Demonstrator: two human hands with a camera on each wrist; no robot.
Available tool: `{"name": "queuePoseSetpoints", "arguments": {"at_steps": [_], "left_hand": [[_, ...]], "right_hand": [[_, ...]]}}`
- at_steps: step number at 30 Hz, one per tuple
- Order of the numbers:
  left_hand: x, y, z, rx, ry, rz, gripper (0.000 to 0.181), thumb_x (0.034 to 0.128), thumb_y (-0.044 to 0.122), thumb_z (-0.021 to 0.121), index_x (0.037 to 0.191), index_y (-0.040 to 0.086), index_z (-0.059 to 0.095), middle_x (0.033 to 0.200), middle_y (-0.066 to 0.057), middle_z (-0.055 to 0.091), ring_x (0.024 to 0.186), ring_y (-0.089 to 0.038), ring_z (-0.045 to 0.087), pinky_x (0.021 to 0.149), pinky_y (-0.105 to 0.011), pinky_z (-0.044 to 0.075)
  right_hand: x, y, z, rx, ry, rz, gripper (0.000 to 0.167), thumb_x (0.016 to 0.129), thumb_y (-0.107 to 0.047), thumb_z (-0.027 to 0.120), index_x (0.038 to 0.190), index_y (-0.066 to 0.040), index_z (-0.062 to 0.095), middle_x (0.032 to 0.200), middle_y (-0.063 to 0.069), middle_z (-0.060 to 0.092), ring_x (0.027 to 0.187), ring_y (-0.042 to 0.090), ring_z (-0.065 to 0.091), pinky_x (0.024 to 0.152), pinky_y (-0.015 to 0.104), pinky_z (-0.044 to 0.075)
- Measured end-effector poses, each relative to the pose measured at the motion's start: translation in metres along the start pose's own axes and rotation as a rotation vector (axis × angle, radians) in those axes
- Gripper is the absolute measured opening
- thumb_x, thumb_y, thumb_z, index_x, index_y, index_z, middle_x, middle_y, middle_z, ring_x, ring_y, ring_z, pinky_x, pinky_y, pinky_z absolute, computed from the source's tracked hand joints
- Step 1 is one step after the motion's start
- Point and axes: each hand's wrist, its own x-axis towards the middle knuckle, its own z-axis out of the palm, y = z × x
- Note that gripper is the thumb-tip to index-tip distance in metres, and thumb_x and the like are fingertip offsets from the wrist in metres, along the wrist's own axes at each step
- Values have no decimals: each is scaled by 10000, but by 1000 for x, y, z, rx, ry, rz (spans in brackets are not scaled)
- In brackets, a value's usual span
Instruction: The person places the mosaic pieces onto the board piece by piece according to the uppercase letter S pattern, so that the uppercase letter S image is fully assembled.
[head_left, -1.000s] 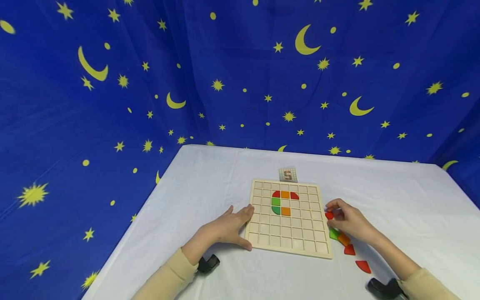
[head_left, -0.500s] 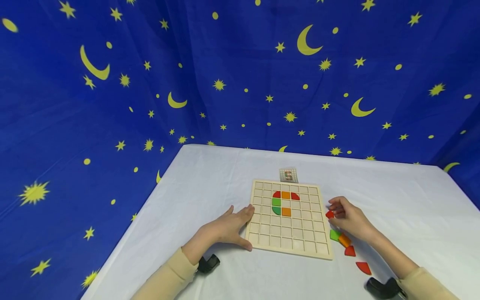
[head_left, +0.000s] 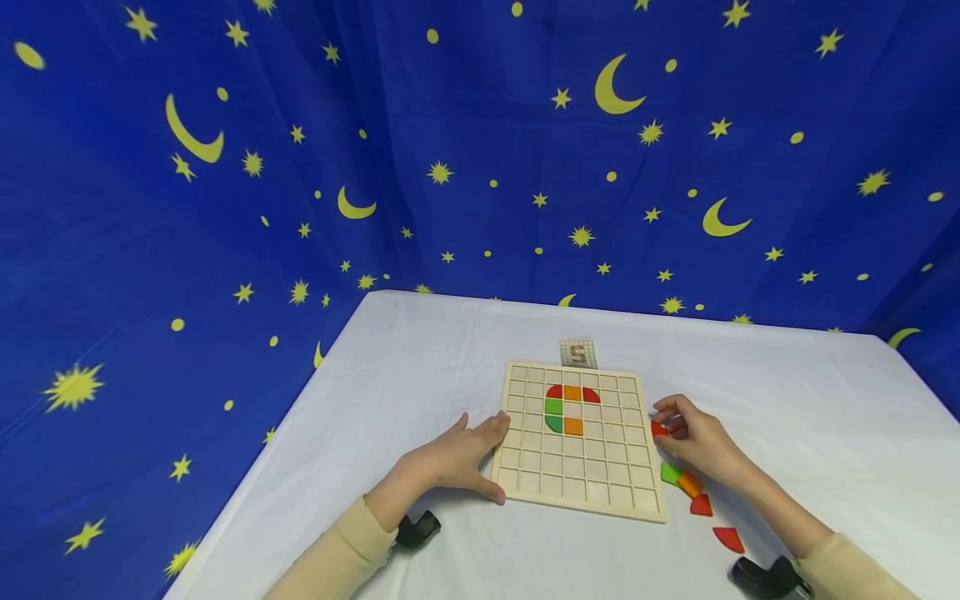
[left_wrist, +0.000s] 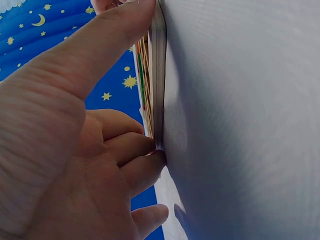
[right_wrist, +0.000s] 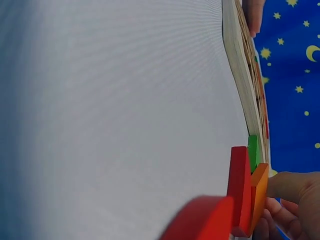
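A square wooden grid board (head_left: pixel 577 467) bears red, orange and green tiles in its upper cells, among them an orange square (head_left: pixel 573 427). Against the board's left edge rests my left hand (head_left: pixel 461 454), thumb and fingers spread; the left wrist view shows the hand (left_wrist: pixel 75 150) touching the board's side (left_wrist: pixel 159 85). Just right of the board, my right hand (head_left: pixel 697 437) pinches a red piece (head_left: pixel 658 429), partly hidden by the fingers. Below that hand lie a green piece (head_left: pixel 671 473), an orange piece (head_left: pixel 690 484) and red pieces (head_left: pixel 701 505).
A small card with a grid pattern (head_left: pixel 577 352) lies at the board's far edge. Another red quarter piece (head_left: pixel 728 539) is nearer the front right. A white cloth (head_left: pixel 420 350) covers the table, with a blue starry curtain (head_left: pixel 480 125) behind.
My right hand has moved only slightly, and the red piece at its fingertips has turned and shifted a little. My left hand stays at the board's edge.
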Motion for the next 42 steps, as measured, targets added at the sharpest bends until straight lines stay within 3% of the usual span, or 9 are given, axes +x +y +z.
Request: {"name": "queuePoseSetpoints", "arguments": {"at_steps": [9,13,17,25,34,42], "left_hand": [[-1,0,0,1,-1,-2,1114,716,540,753,1493,-9,172,1548,-129,149,1408,-206,174,1112,-514,73],[-2,1,0,2,-2,-3,1113,717,538,752,1493,-7,170,1549,-128,145,1408,-205,172,1111,-517,72],[-2,0,-1,6,-1,-7,1108,719,535,752,1493,-5,173,1549,-126,146,1408,-200,171,1111,-515,76],[-3,1,-1,-4,0,-9,1106,721,528,754,1493,-6,170,1549,-126,144,1408,-204,171,1111,-514,70],[-4,2,-3,18,2,-8,1098,729,526,751,1492,-9,170,1548,-129,148,1406,-205,179,1111,-514,79],[-3,4,-3,28,0,-8,1103,726,527,753,1493,-9,169,1547,-128,152,1405,-202,183,1114,-506,77]], "right_hand": [[1,-2,-2,-15,12,9,405,800,-44,719,1146,4,513,985,74,610,836,202,583,709,282,509],[1,-9,-11,18,43,24,402,823,-72,718,1161,16,518,1002,101,608,871,244,588,730,272,509],[4,-16,-22,65,90,-8,391,839,-59,704,1167,42,515,1022,145,608,888,269,598,725,187,495],[9,-26,-33,92,113,-39,409,844,-67,704,1186,37,504,1038,141,614,854,69,570,714,128,475],[23,-45,-18,140,77,-100,392,833,-40,709,1167,23,513,1037,135,613,879,238,586,724,211,496],[37,-62,2,220,19,-131,388,823,-30,714,1156,18,521,1020,135,618,859,229,584,722,263,505]]}}
